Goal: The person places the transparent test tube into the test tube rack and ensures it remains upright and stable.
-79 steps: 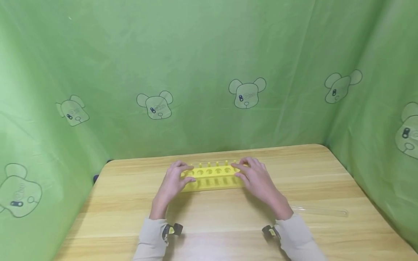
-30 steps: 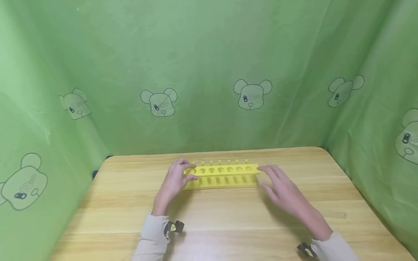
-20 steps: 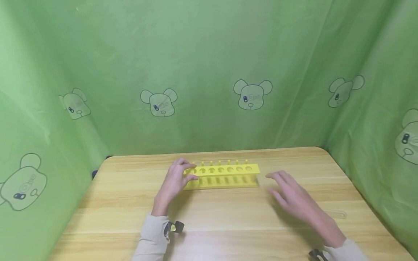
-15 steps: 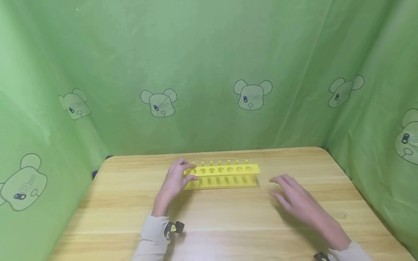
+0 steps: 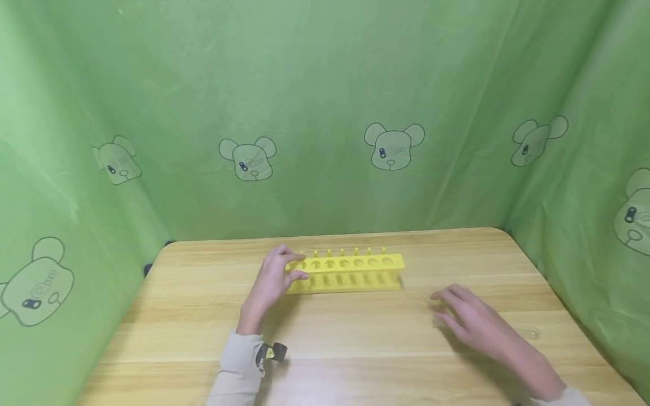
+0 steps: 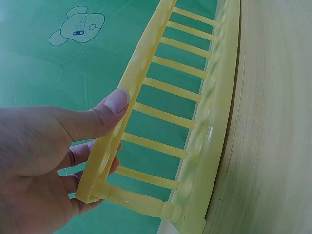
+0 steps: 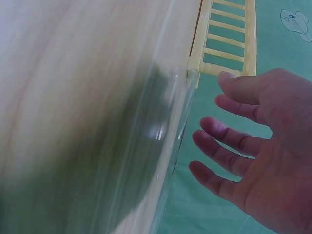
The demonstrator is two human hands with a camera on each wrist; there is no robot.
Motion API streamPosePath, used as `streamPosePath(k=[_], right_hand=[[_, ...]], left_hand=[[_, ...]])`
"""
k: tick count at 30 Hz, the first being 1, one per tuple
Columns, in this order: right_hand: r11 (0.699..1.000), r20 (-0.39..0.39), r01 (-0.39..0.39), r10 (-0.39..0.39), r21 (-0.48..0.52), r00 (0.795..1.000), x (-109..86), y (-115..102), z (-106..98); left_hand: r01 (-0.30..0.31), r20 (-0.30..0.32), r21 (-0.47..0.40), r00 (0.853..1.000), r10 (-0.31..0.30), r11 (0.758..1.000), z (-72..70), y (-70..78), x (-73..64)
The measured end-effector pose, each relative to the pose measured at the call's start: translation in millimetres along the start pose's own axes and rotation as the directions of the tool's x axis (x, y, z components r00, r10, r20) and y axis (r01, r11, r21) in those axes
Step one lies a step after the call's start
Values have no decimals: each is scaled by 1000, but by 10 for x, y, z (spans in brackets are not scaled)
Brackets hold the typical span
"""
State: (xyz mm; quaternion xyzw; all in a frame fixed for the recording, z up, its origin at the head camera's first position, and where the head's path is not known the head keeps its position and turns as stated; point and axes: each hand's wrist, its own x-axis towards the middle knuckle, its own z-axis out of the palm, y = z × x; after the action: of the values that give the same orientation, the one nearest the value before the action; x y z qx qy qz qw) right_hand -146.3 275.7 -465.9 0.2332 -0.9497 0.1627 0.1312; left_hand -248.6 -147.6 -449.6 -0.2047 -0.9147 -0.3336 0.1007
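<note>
One hand, the left hand (image 5: 269, 282), pinches the yellow rack (image 5: 350, 263) between thumb and fingers at centre frame; the right hand (image 5: 474, 324) has drawn off toward lower right, fingers loosely spread, holding nothing, so the rack seems steadied from one end only. Smooth, plastic-looking, it has round holes; a slender, see-through tube (image 5: 530, 333) lies on the wood-grained table (image 5: 355, 338).

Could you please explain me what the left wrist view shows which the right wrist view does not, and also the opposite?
Only the left wrist view: the left hand, gripping the upper rail of the rack near one end.
Only the right wrist view: the right hand, holding nothing, and the clear tube.
Both: the yellow rack, the wooden table and the printed green curtain.
</note>
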Motion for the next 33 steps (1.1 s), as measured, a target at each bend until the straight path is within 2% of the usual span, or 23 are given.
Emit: streamPosePath(k=[13, 18, 33], right_hand=[[999, 31, 30, -31, 17, 999, -163, 117, -7], [1000, 54, 20, -19, -13, 998, -239, 170, -2], [997, 43, 71, -70, -34, 997, -276, 260, -1]], left_hand=[[9, -1, -12, 1000, -9, 1000, 8, -17, 5], [15, 7, -15, 1000, -14, 1000, 9, -17, 6], [18, 11, -44, 1000, -18, 999, -4, -2, -13]])
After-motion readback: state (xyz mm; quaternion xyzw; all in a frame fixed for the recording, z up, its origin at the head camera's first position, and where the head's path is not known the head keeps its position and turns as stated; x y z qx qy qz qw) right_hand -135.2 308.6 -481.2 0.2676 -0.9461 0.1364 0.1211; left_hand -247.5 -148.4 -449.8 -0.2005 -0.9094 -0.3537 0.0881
